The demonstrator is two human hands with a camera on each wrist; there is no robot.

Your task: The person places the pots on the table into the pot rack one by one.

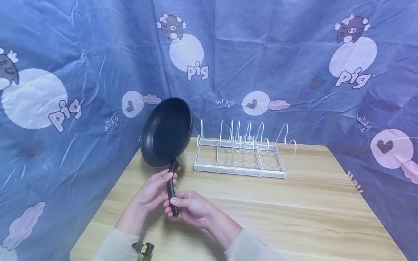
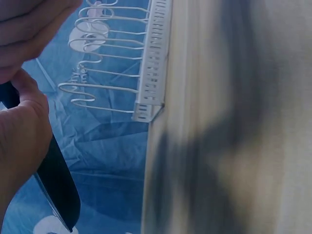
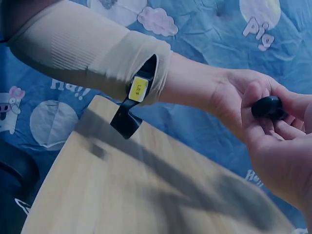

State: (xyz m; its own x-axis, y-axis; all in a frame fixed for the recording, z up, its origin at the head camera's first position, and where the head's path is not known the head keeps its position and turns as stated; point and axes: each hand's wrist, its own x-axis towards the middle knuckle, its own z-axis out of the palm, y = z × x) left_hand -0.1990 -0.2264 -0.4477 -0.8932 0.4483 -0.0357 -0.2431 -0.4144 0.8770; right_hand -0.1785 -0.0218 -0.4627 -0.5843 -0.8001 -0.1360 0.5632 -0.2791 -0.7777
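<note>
A black frying pan (image 1: 168, 132) is held up at the left of the table, its bowl tilted steeply with the dark inside showing. My left hand (image 1: 156, 192) grips the upper part of its black handle (image 1: 171, 188), just below the bowl. Lower down, my right hand (image 1: 192, 209) holds the handle's end, thumb laid across it. From the right wrist side, the rounded handle end (image 3: 267, 108) pokes out between the fingers of both hands. In the left wrist view, the pan's dark edge (image 2: 58, 183) shows beyond the left hand (image 2: 22, 141).
A white wire rack (image 1: 240, 172) with several upright loops stands at the back of the wooden table (image 1: 294, 206), right of the pan. Blue printed cloth (image 1: 281, 69) hangs behind and at both sides. A small black device (image 3: 140, 90) is strapped to the left wrist.
</note>
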